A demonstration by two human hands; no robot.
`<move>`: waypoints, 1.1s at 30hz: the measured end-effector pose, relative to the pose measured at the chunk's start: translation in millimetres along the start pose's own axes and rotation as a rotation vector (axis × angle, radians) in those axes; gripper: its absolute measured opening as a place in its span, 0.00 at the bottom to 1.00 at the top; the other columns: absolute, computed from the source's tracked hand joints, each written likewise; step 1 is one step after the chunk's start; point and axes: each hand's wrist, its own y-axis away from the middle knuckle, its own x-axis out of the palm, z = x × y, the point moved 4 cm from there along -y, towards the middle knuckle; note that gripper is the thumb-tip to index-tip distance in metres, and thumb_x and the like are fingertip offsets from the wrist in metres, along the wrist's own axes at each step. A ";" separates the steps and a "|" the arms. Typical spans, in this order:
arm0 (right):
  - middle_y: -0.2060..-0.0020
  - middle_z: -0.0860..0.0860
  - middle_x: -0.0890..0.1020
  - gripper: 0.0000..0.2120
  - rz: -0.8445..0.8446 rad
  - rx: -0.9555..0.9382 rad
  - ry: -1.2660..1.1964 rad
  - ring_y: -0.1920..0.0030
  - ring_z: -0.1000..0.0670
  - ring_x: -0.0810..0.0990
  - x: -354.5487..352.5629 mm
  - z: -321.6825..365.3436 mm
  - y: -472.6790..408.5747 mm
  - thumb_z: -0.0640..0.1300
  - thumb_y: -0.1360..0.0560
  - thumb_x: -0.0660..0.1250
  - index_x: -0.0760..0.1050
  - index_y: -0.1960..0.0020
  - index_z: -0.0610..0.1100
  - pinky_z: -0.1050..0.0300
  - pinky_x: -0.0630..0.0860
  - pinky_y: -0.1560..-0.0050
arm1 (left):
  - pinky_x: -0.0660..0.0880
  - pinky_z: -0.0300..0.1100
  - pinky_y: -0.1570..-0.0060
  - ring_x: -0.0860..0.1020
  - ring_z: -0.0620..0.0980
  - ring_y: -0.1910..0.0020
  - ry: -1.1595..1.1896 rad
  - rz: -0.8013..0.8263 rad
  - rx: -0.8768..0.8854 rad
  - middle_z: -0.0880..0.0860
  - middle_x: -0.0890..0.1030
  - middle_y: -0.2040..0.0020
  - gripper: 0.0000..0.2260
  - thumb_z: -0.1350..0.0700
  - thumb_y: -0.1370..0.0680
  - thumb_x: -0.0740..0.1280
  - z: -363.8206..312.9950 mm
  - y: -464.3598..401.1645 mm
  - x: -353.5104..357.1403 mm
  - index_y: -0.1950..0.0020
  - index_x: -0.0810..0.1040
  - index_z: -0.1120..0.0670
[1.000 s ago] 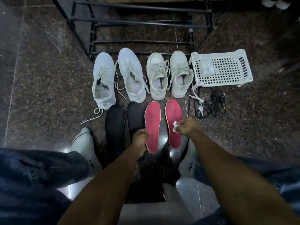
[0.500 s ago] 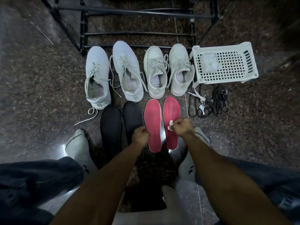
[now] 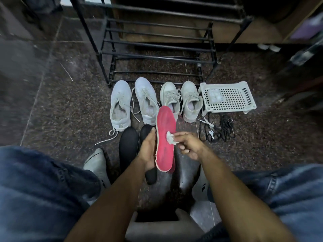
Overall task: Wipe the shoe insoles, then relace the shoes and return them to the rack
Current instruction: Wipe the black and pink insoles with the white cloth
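L hand [image 3: 147,151] grips red insole [image 3: 165,137]; R hand [image 3: 187,145] pinches wipe [image 3: 170,137].

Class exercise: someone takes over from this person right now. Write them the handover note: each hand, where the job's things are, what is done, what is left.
Left hand holds a red insole up off the floor. Right hand pinches a white wipe against it.
Two black insoles lie on the floor; the second red one is mostly hidden.
Four pale shoes stand before the rack, their laces loose.
Left: finish wiping, refit insoles, lace, rack.
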 end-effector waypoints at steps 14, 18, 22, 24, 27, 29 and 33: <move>0.51 0.54 0.82 0.07 -0.219 -0.840 1.177 0.53 0.50 0.80 71.2 52.3 82.7 0.44 0.25 0.69 0.83 0.48 0.48 0.52 0.76 0.51 | 0.79 0.48 0.48 0.82 0.56 0.52 0.219 0.233 0.049 0.59 0.81 0.51 0.27 0.39 0.22 0.59 -27.2 43.6 38.9 0.40 0.78 0.61; 0.48 0.53 0.82 0.09 -0.448 -0.833 1.256 0.52 0.48 0.81 58.6 87.5 77.2 0.43 0.23 0.66 0.82 0.45 0.49 0.49 0.78 0.50 | 0.81 0.47 0.65 0.83 0.55 0.58 0.028 0.244 0.050 0.59 0.83 0.52 0.28 0.37 0.22 0.58 -12.8 45.8 47.8 0.33 0.74 0.57; 0.46 0.52 0.84 0.10 -0.574 -0.733 1.135 0.52 0.49 0.83 37.9 105.0 80.9 0.47 0.23 0.68 0.82 0.43 0.50 0.55 0.77 0.51 | 0.80 0.46 0.65 0.82 0.55 0.60 -0.073 0.251 0.055 0.60 0.82 0.51 0.28 0.40 0.26 0.64 -11.6 51.0 48.4 0.35 0.76 0.60; 0.48 0.54 0.84 0.08 -0.475 -0.728 1.028 0.58 0.53 0.83 40.8 94.7 86.5 0.47 0.24 0.70 0.83 0.46 0.50 0.57 0.79 0.55 | 0.79 0.49 0.57 0.81 0.56 0.57 0.004 0.308 0.082 0.59 0.82 0.51 0.25 0.45 0.32 0.74 -19.7 53.8 54.3 0.42 0.81 0.59; 0.52 0.55 0.85 0.06 -0.256 -0.740 1.033 0.54 0.54 0.82 57.0 71.5 96.2 0.48 0.27 0.73 0.84 0.50 0.51 0.52 0.79 0.51 | 0.73 0.52 0.44 0.80 0.57 0.52 0.120 0.271 0.111 0.60 0.81 0.51 0.24 0.44 0.29 0.70 -29.9 51.3 55.2 0.43 0.81 0.61; 0.53 0.55 0.84 0.06 -0.171 -0.747 1.082 0.54 0.53 0.81 65.5 62.0 104.5 0.47 0.27 0.73 0.84 0.51 0.50 0.50 0.78 0.50 | 0.69 0.53 0.35 0.78 0.58 0.44 0.143 0.265 0.076 0.61 0.80 0.47 0.30 0.38 0.26 0.64 -31.4 48.8 53.0 0.38 0.77 0.63; 0.47 0.51 0.82 0.09 -0.227 -0.814 1.325 0.49 0.46 0.80 76.0 66.2 109.9 0.44 0.24 0.67 0.81 0.45 0.50 0.47 0.77 0.47 | 0.65 0.55 0.30 0.73 0.60 0.35 0.116 0.281 0.061 0.62 0.76 0.39 0.39 0.31 0.27 0.62 -24.4 50.0 56.4 0.29 0.72 0.60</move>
